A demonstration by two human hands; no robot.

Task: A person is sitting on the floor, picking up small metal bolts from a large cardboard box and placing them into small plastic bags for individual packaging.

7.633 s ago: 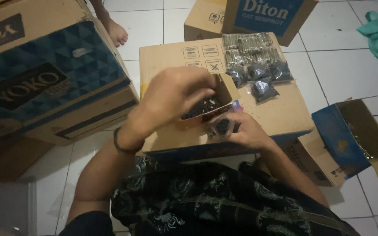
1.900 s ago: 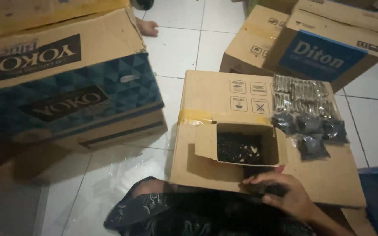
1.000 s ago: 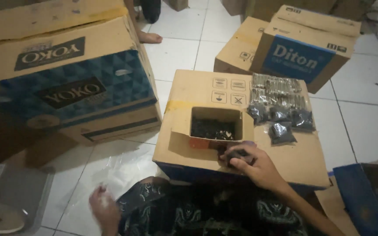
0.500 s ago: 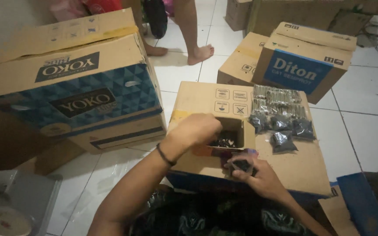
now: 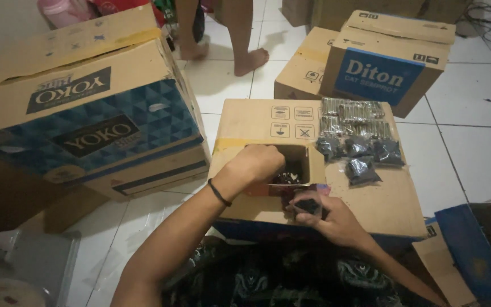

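Observation:
A small open cardboard box (image 5: 305,162) full of small dark parts sits on a big flat carton (image 5: 393,199) in front of me. My left hand (image 5: 254,165), a dark band on its wrist, reaches into this small box with fingers curled; what it grips is hidden. My right hand (image 5: 328,219) rests on the carton just in front of the box and holds a small clear bag of dark parts (image 5: 308,206). Several filled bags (image 5: 362,159) lie in rows at the carton's far right.
A large blue-and-brown carton (image 5: 86,113) stands at the left. Two more cartons, one with a blue panel (image 5: 382,71), stand behind. A person's bare feet (image 5: 248,59) are on the white tile floor at the back. An open blue box (image 5: 473,250) lies at the right.
My left arm came up from my lap and reached into the small box. My right hand stayed in front of the box with the bag. A person stepped in at the back.

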